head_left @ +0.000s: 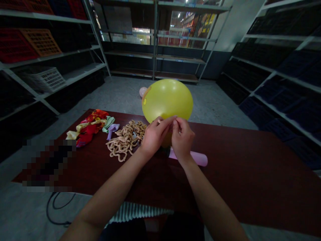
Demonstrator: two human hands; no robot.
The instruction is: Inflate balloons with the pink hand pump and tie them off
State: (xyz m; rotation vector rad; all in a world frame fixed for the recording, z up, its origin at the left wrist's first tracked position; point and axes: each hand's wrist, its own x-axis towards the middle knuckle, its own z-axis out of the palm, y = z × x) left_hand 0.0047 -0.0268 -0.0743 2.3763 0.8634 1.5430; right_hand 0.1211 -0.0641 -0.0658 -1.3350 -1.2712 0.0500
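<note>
Balloon (169, 98) near cords (125, 138), pink cylinder (200, 158)

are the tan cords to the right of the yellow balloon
No, the tan cords lie to the left of the yellow balloon, on the side of the left hand.

One yellow balloon (170, 98), inflated, skin taut and glossy, form full and rounded. Orange-and-yellow print noted on its left side. From here it stands at the far edge of the table (240, 164), near end held between the left hand (154, 135) and right hand (182, 138); neck hidden by fingers.
</note>
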